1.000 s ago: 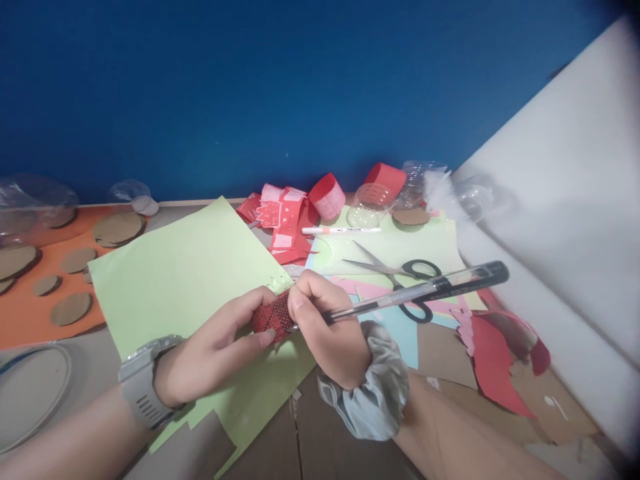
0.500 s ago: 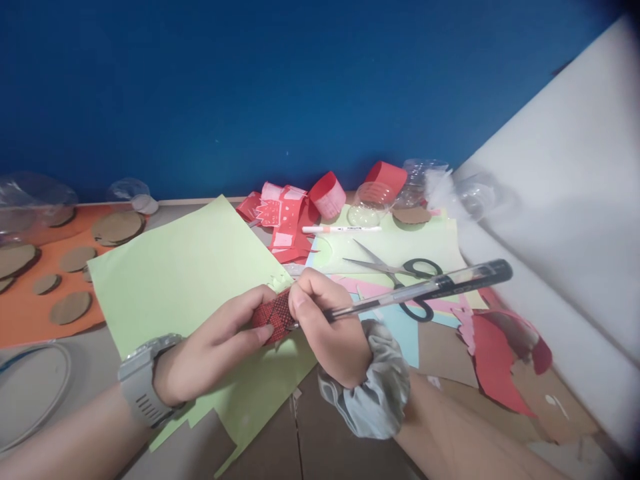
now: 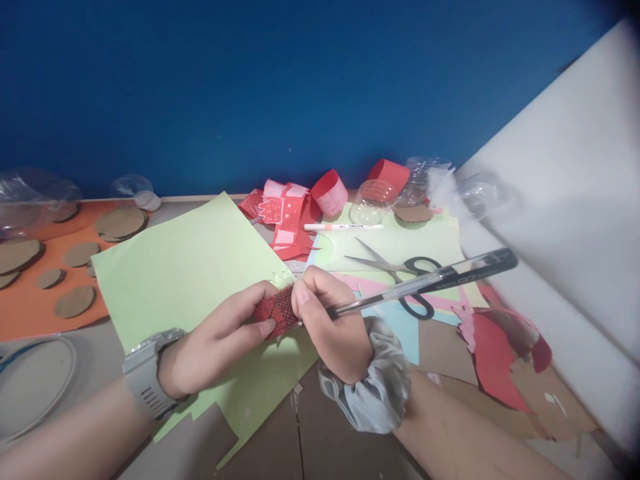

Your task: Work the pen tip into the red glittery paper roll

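Note:
A small red piece with a black criss-cross pattern [image 3: 274, 313] is pinched between the thumb and fingers of my left hand [image 3: 225, 333]. My right hand [image 3: 327, 320] is closed around a clear-barrelled pen with a black cap end [image 3: 425, 283], its fingers against the right edge of the red piece. The pen's tip is hidden by my right hand. Under both hands lies a light green paper sheet [image 3: 185, 267] with a cut, uneven lower edge. Black-handled scissors [image 3: 395, 268] rest spread apart behind the pen.
Cardboard discs [image 3: 75, 302] lie on orange paper [image 3: 30, 320] at left, near a round hoop [image 3: 37, 387]. Red paper rings [image 3: 330, 193], a white marker [image 3: 343, 227] and clear plastic cups [image 3: 373, 203] sit toward the blue wall [image 3: 300, 87]. Red scraps [image 3: 495, 353] lie at right.
The camera view has shifted slightly. My hands keep nearly the same grip on the patterned piece and the pen; the piece appears turned a little, and the pen tilts slightly more upward.

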`<state>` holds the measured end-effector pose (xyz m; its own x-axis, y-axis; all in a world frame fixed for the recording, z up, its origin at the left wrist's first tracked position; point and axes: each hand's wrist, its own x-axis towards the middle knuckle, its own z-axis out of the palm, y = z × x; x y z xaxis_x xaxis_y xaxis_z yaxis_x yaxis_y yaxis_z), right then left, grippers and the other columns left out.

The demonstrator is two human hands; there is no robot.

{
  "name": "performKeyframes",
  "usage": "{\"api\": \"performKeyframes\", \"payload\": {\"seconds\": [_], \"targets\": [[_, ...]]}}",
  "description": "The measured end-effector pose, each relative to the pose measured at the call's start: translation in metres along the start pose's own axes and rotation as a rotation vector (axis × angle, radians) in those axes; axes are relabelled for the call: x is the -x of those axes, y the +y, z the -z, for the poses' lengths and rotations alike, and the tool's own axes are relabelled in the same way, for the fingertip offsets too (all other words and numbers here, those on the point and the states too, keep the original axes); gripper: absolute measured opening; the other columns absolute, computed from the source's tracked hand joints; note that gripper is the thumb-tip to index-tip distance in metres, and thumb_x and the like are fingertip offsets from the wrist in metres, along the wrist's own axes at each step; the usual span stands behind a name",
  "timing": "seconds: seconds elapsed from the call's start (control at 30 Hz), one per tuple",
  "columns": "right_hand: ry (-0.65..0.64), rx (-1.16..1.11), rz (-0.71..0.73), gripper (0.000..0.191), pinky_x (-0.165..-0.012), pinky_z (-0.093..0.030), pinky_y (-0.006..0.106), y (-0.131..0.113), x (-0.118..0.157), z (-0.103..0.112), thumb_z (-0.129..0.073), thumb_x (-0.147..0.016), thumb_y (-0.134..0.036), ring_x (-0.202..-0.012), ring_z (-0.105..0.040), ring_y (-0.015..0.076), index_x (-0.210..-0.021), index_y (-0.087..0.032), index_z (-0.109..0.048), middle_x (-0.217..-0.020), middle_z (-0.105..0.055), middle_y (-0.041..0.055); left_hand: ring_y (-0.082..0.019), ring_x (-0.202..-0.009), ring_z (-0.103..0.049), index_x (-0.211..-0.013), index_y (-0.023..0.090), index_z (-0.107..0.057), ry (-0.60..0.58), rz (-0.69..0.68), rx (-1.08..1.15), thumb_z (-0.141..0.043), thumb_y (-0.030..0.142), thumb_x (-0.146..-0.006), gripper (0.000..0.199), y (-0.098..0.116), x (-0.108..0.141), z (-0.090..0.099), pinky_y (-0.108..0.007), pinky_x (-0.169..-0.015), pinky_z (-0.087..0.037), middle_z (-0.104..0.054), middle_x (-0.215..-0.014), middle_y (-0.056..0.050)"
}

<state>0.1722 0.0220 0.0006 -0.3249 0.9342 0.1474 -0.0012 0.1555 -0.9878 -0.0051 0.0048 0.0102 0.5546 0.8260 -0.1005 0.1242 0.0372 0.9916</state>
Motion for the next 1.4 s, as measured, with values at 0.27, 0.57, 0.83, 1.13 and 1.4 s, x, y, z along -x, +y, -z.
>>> {"api": "performKeyframes", "payload": {"seconds": [0.27, 0.57, 0.83, 1.13, 1.4], "targets": [[-0.001, 0.054, -0.015, 0.025, -0.050, -0.028, 0.024, -0.0031, 0.0000, -0.0008, -0.045, -0.085, -0.013, -0.053, -0.032, 0.0090, -0.063, -0.021, -0.036, -0.057, -0.034, -0.0056, -0.015, -0.074, -0.040, -0.091, 0.018, -0.047, -0.006, 0.018, -0.020, -0.039, 0.017, -0.096, 0.010, 0.0001, -0.0004, 0.0011, -0.027, -0.067, -0.034, -0.044, -0.081, 0.001], [0.002, 0.048, -0.019, 0.027, -0.050, -0.028, 0.024, -0.0028, -0.0009, -0.0007, -0.044, -0.086, -0.015, -0.054, -0.031, 0.0093, -0.062, -0.021, -0.033, -0.057, -0.032, -0.0055, -0.014, -0.074, -0.040, -0.090, 0.019, -0.047, -0.001, 0.017, 0.001, -0.039, 0.015, -0.096, 0.010, 0.0013, -0.0009, -0.0006, -0.027, -0.067, -0.034, -0.044, -0.081, 0.002], [0.007, 0.027, 0.002, 0.028, -0.050, -0.027, 0.025, -0.0011, -0.0003, -0.0009, -0.043, -0.088, -0.015, -0.054, -0.031, 0.0092, -0.062, -0.021, -0.034, -0.057, -0.031, -0.0057, -0.015, -0.073, -0.040, -0.089, 0.019, -0.047, -0.005, 0.013, -0.005, -0.039, 0.015, -0.096, 0.011, 0.0011, -0.0011, 0.0004, -0.027, -0.067, -0.034, -0.044, -0.081, 0.002], [0.003, 0.037, -0.010, 0.030, -0.050, -0.027, 0.025, -0.0026, -0.0003, -0.0003, -0.043, -0.089, -0.017, -0.054, -0.030, 0.0092, -0.062, -0.021, -0.031, -0.057, -0.030, -0.0057, -0.014, -0.074, -0.040, -0.091, 0.019, -0.047, -0.010, 0.001, -0.003, -0.038, 0.013, -0.096, 0.011, 0.0002, -0.0012, 0.0004, -0.026, -0.067, -0.034, -0.044, -0.081, 0.002], [-0.008, 0.014, -0.009, 0.030, -0.050, -0.027, 0.025, 0.0008, 0.0008, -0.0002, -0.044, -0.091, -0.019, -0.054, -0.031, 0.0092, -0.063, -0.021, -0.033, -0.058, -0.032, -0.0058, -0.014, -0.075, -0.040, -0.091, 0.019, -0.046, -0.016, 0.010, -0.014, -0.037, 0.013, -0.096, 0.012, -0.0008, -0.0007, 0.0012, -0.026, -0.068, -0.034, -0.044, -0.082, 0.002]]}}
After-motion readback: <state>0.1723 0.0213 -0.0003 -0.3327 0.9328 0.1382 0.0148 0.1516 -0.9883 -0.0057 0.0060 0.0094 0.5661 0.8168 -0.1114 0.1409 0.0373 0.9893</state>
